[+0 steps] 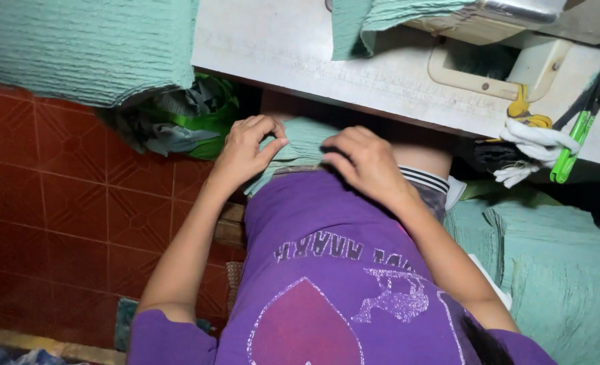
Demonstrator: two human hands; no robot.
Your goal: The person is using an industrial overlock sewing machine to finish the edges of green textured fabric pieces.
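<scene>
1. The teal cloth piece lies on the person's lap, at 12 o'clock from the purple shirt, under the white table edge.
2. It looks soft, light, floppy; best held at its edges.
3. Left hand pinches its left edge; right hand, fingers curled, presses its right side.

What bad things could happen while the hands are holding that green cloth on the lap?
The small piece of teal green cloth is only pinched at its edges by the left hand and right hand, so it might slip off the lap onto the red tiled floor. The big stack of teal cloth overhangs the white table edge and could perhaps slide down.
</scene>
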